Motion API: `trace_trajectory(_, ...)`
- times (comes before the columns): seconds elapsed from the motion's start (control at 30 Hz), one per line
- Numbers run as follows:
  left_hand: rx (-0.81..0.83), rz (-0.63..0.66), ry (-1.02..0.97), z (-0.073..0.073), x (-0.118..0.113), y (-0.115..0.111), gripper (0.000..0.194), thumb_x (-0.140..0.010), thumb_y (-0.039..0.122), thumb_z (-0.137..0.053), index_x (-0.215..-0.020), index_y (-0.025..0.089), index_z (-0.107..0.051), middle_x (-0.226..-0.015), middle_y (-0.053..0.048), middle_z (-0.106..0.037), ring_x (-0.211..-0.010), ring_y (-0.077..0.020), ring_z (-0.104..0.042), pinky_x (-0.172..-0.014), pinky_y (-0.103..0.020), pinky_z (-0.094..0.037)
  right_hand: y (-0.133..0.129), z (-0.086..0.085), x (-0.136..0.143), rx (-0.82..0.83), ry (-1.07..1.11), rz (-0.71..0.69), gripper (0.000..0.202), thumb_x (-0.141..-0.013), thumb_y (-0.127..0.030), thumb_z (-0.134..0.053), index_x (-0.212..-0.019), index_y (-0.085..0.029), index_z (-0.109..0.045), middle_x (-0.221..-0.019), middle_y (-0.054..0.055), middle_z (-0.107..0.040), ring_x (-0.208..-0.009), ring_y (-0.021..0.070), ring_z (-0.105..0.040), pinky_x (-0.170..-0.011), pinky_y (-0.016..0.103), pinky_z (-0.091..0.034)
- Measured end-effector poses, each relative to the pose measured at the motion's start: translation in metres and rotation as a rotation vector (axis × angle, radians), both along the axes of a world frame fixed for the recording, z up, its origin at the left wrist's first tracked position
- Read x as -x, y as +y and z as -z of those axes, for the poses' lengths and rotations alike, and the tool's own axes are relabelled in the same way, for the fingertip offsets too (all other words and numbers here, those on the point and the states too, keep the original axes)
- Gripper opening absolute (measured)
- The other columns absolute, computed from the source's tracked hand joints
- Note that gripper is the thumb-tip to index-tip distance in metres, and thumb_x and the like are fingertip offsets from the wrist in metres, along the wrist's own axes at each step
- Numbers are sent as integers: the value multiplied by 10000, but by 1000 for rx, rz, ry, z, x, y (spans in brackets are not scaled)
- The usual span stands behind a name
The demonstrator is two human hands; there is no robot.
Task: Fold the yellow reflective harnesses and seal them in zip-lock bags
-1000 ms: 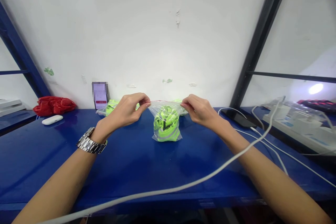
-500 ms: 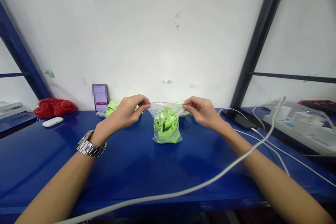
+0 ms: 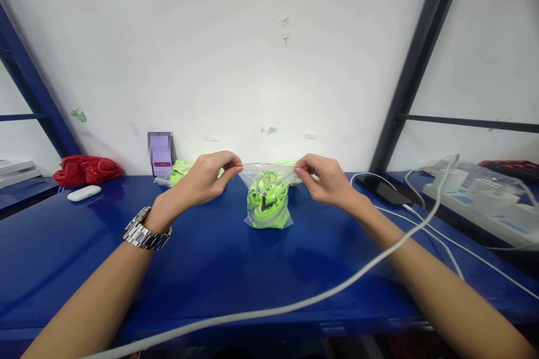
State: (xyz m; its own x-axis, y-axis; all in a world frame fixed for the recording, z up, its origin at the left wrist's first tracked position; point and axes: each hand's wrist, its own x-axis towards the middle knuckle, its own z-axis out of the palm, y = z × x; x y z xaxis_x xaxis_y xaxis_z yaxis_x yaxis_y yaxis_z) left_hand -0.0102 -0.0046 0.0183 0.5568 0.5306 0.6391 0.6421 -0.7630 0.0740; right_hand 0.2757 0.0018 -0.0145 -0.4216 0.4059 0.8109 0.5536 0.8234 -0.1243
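Observation:
A clear zip bag [image 3: 252,219] stands upright on the blue table [image 3: 202,275], its red-lined top edge stretched level. Inside is a bundled neon-yellow reflective vest or strap [image 3: 269,202] with grey bands and a dark piece at its middle. My left hand [image 3: 213,176] pinches the bag's left top corner between thumb and fingers. At the opposite corner my right hand [image 3: 318,176] pinches the same edge. Behind my left hand lies another bagged neon-yellow bundle [image 3: 179,173], partly covered by it. More neon-yellow material shows behind the held bag, mostly hidden.
A phone [image 3: 161,154] leans against the wall, left of a red plastic bundle [image 3: 88,170] and a white case [image 3: 84,193]. At right lie a dark phone [image 3: 385,190] and a power strip with chargers [image 3: 484,202]. A white cable [image 3: 337,290] crosses the foreground.
Almost nothing differs. Both hands keep their pinch on the bag's top edge, and the view has shifted very slightly.

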Motion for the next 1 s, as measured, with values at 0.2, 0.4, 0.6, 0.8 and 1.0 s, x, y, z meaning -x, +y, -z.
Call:
trace_trajectory(0.2,106,56,-94,0,-2,-4,137,-900,285,-528,-886,166,-595,-847,-30,-650,-776,-141,-600,-718,-258,-466,-2,-1,3,119,72,-92,83,-858,-205,-552,-783,-171,-565,-633,-6,-546,-550,101,-460,-492,225,-364)
trace_trajectory(0.4,136,88,-138,2,-4,-3,160,-900,301,-552,-936,159,-618,-875,-33,-657,-787,-132,-603,-727,-254,-474,-2,-1,9,159,105,-133,129,-866,-276,-589,-914,-158,-609,-687,0,-564,-560,99,-483,-516,234,-401)
trace_trajectory(0.6,31,73,-90,2,-5,-1,125,-902,247,-540,-851,154,-606,-757,-10,-626,-682,-114,-566,-638,-240,-431,-1,-1,12,74,93,-110,73,-867,-211,-576,-847,-161,-625,-720,25,-597,-606,117,-510,-549,248,-396)
trace_trajectory(0.8,-81,63,-34,4,-5,1,121,-908,233,-523,-858,152,-597,-780,-21,-639,-682,-116,-564,-635,-239,-416,-1,-1,13,60,89,-88,48,-859,-170,-572,-840,-158,-615,-663,-10,-540,-511,82,-418,-496,228,-337)
trace_trajectory(1.0,-125,50,13,3,-5,-1,122,-913,236,-515,-861,153,-588,-782,-16,-637,-684,-116,-562,-639,-237,-409,-2,-2,13,73,66,-81,75,-864,-187,-555,-815,-150,-598,-613,-28,-502,-481,72,-379,-481,222,-315)
